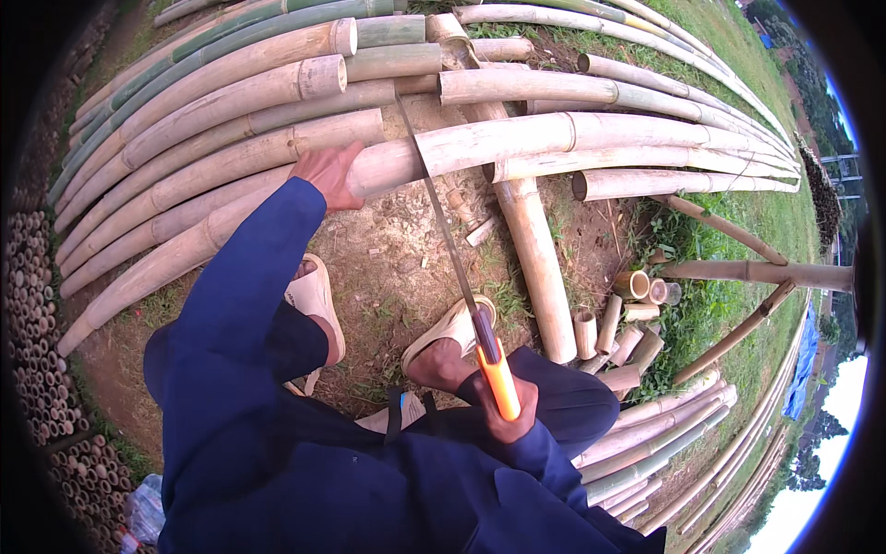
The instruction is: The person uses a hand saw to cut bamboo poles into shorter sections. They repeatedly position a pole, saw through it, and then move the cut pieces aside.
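A long, pale bamboo pole [498,140] runs across in front of me. My left hand [329,175] is wrapped over it, with the thumb on the near side. Down by my right knee, my right hand [510,411] is closed round the orange handle of a hand saw [443,226]. The saw's thin blade slants up and away from me and crosses the pole a short way right of my left hand. Whether its teeth have cut into the bamboo cannot be made out. Pale sawdust [406,231] covers the ground below the pole.
Several other bamboo poles [231,78] lie side by side at the left, and more [591,90] at the right. A thick bamboo support [535,268] lies crosswise under them. Short bamboo offcuts [609,323] are piled at the right. Stacked bamboo tubes [32,314] line the far left.
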`<state>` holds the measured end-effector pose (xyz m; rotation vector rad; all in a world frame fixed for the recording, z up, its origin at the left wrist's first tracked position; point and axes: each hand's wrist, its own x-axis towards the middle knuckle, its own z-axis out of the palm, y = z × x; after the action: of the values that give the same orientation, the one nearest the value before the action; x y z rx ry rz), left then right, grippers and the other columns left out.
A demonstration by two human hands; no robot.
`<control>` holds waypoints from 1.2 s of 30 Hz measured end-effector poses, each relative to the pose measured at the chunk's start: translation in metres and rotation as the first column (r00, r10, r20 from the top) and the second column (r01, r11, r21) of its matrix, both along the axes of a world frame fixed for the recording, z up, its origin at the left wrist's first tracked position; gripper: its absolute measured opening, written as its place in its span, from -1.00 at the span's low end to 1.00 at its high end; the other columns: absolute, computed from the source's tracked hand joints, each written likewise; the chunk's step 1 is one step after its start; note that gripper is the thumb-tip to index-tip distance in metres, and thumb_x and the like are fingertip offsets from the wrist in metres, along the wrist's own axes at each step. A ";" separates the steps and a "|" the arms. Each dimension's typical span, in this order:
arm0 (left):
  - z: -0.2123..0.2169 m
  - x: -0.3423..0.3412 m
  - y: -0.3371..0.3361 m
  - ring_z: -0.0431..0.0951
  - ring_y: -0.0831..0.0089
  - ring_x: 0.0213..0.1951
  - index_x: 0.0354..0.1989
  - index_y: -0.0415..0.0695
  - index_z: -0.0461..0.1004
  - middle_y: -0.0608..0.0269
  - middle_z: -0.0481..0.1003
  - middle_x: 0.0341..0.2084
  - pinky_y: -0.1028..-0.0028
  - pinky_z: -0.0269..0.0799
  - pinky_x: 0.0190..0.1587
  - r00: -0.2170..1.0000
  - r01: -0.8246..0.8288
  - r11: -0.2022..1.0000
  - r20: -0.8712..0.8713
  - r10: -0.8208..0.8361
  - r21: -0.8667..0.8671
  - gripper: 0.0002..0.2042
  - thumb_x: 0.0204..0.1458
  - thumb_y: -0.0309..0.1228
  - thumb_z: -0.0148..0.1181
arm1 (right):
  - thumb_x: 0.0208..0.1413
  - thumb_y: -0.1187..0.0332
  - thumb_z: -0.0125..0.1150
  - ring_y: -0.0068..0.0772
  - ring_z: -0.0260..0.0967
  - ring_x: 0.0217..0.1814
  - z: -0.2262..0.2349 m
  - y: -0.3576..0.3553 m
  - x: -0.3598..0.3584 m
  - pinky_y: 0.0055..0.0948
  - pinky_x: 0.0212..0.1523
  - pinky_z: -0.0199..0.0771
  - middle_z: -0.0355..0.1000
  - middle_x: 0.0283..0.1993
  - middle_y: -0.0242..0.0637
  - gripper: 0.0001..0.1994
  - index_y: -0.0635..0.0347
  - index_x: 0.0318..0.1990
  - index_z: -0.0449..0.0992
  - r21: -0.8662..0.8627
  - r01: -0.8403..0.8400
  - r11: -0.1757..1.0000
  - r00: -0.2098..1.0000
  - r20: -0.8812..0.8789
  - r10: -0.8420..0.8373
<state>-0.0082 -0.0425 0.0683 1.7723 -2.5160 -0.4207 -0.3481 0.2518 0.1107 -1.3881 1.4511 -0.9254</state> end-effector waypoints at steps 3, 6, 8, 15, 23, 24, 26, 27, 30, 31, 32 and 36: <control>-0.009 -0.006 0.006 0.63 -0.18 -0.19 -0.04 -0.16 0.41 -0.17 0.61 -0.29 0.01 0.55 -0.10 0.998 -0.005 0.993 -0.058 -0.002 -0.119 -0.36 -0.35 -0.16 0.48 | 0.14 0.55 0.31 -0.31 0.66 -0.32 0.002 0.036 -0.015 -0.42 -0.23 0.61 0.62 -0.41 -0.13 -0.91 0.36 -0.22 0.66 -0.103 0.026 0.994 0.994 -0.104 -0.037; 0.002 -0.015 -0.001 0.63 -0.16 -0.16 -0.04 -0.16 0.41 -0.18 0.61 -0.25 0.03 0.55 -0.09 1.000 -0.023 0.999 -0.011 0.023 0.034 -0.36 -0.36 -0.18 0.48 | 0.16 0.50 0.36 -0.45 0.38 -0.58 -0.023 -0.040 0.015 -0.36 -0.48 0.37 0.46 -0.58 -0.21 -0.86 0.35 -0.40 0.56 -0.016 0.078 0.997 0.997 0.001 -0.078; 0.002 -0.013 0.003 0.63 -0.15 -0.15 -0.04 -0.16 0.41 -0.16 0.60 -0.24 0.04 0.55 -0.07 1.000 -0.014 0.999 0.000 0.014 0.031 -0.36 -0.37 -0.19 0.48 | 0.22 0.43 0.38 -0.57 0.12 -0.56 -0.029 -0.089 0.036 -0.39 -0.53 0.23 0.30 -0.62 -0.32 -0.77 0.36 -0.43 0.50 -0.035 0.085 0.996 0.994 0.067 -0.083; -0.007 -0.012 0.025 0.63 -0.14 -0.18 -0.03 -0.16 0.38 -0.16 0.60 -0.22 0.03 0.55 -0.07 0.999 0.014 1.000 -0.039 -0.015 -0.027 -0.33 -0.33 -0.11 0.49 | 0.15 0.54 0.32 -0.26 0.67 -0.28 0.022 0.016 -0.002 -0.37 -0.22 0.60 0.61 -0.39 -0.06 -0.88 0.36 -0.17 0.65 -0.118 0.009 0.993 0.996 -0.083 -0.019; -0.003 -0.007 0.025 0.63 -0.14 -0.22 -0.06 -0.15 0.38 -0.11 0.60 -0.28 0.02 0.52 -0.12 1.000 0.009 1.000 -0.028 -0.009 0.010 -0.37 -0.33 -0.13 0.47 | 0.18 0.49 0.33 -0.42 0.50 -0.49 0.002 -0.039 0.019 -0.37 -0.40 0.48 0.53 -0.50 -0.15 -0.91 0.37 -0.26 0.61 0.064 0.030 0.997 0.999 -0.044 -0.027; -0.006 -0.004 0.025 0.63 -0.14 -0.22 -0.07 -0.15 0.38 -0.11 0.61 -0.29 0.02 0.52 -0.12 0.999 0.005 1.000 -0.035 -0.005 -0.015 -0.37 -0.33 -0.12 0.47 | 0.17 0.52 0.31 -0.35 0.59 -0.42 0.017 -0.014 0.007 -0.39 -0.32 0.55 0.57 -0.46 -0.13 -0.92 0.36 -0.22 0.63 0.100 0.014 0.995 0.998 -0.060 -0.008; -0.011 -0.008 0.024 0.64 -0.14 -0.23 -0.07 -0.15 0.38 -0.11 0.61 -0.31 0.02 0.52 -0.13 0.998 0.002 0.999 -0.059 -0.004 -0.049 -0.37 -0.33 -0.11 0.47 | 0.16 0.54 0.28 -0.27 0.68 -0.27 0.020 0.040 -0.017 -0.40 -0.16 0.62 0.64 -0.34 -0.08 -0.86 0.35 -0.14 0.66 -0.064 0.022 0.998 0.991 -0.128 -0.031; -0.010 -0.010 0.023 0.64 -0.15 -0.23 -0.07 -0.15 0.38 -0.11 0.61 -0.32 0.02 0.52 -0.13 0.998 0.003 0.998 -0.065 -0.007 -0.061 -0.37 -0.33 -0.11 0.47 | 0.16 0.54 0.29 -0.27 0.67 -0.29 0.022 0.038 -0.021 -0.38 -0.18 0.61 0.63 -0.36 -0.07 -0.87 0.34 -0.16 0.66 -0.099 0.020 0.995 0.989 -0.142 -0.034; -0.006 -0.009 0.009 0.63 -0.15 -0.18 0.02 -0.17 0.40 -0.14 0.61 -0.24 0.03 0.54 -0.10 1.000 0.001 1.000 -0.024 -0.002 -0.005 -0.30 -0.36 -0.14 0.47 | 0.16 0.52 0.30 -0.31 0.63 -0.39 0.031 -0.004 0.003 -0.35 -0.28 0.58 0.58 -0.46 -0.05 -0.92 0.33 -0.23 0.64 0.040 0.003 0.999 0.996 -0.091 0.001; -0.003 -0.013 0.004 0.62 -0.15 -0.15 0.06 -0.18 0.41 -0.16 0.61 -0.19 0.04 0.54 -0.08 1.000 -0.007 1.000 -0.017 0.007 0.022 -0.27 -0.38 -0.16 0.47 | 0.16 0.51 0.31 -0.32 0.60 -0.43 0.016 -0.025 0.011 -0.34 -0.32 0.56 0.55 -0.49 -0.05 -0.92 0.35 -0.24 0.63 0.035 0.038 0.999 0.997 -0.072 -0.036; 0.000 -0.013 0.002 0.62 -0.14 -0.15 0.06 -0.17 0.41 -0.15 0.61 -0.19 0.04 0.54 -0.08 1.000 -0.001 1.000 -0.009 0.001 0.015 -0.28 -0.38 -0.15 0.47 | 0.17 0.50 0.32 -0.33 0.57 -0.47 0.003 -0.039 0.016 -0.33 -0.36 0.53 0.53 -0.52 -0.06 -0.91 0.36 -0.25 0.62 0.020 0.066 0.998 0.997 -0.040 -0.065; -0.004 -0.003 0.011 0.63 -0.11 -0.15 0.05 -0.15 0.43 -0.14 0.61 -0.19 0.04 0.54 -0.07 0.999 0.005 0.999 -0.032 -0.003 0.042 -0.29 -0.37 -0.15 0.48 | 0.17 0.48 0.33 -0.32 0.59 -0.44 0.029 -0.013 0.003 -0.34 -0.35 0.54 0.58 -0.46 -0.07 -0.86 0.40 -0.19 0.62 0.097 0.015 0.995 0.999 -0.035 -0.012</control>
<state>-0.0109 -0.0316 0.0644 1.7606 -2.5082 -0.5016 -0.3455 0.2385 0.1393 -1.3296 1.5130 -0.8321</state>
